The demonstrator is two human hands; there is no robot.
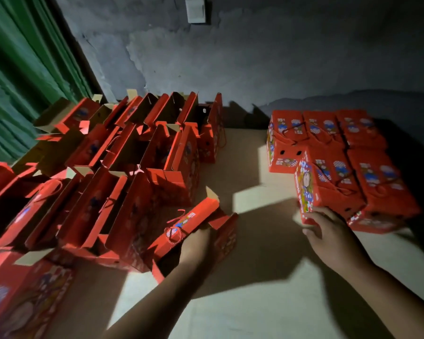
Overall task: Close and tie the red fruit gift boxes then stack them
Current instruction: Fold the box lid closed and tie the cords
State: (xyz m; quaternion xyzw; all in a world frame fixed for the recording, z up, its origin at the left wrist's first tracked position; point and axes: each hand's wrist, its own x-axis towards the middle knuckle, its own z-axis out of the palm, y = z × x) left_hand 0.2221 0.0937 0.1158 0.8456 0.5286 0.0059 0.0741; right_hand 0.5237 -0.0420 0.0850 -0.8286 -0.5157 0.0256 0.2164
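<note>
Gift boxes closed and tied sit stacked (348, 167) against our right grip (328, 237), fingers spread on one, while many open boxes (108, 167) wait beyond our left grip (194, 245), curled around one flap.

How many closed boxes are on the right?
5 closed boxes show: three at the back, left, middle, right; two in front, one touched by the right hand, one beside it. Others may hide underneath. Left hand holds an open box.

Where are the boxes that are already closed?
In the head view, the closed boxes sit grouped on the right near the grey wall, and the right hand touches the nearest one.
</note>
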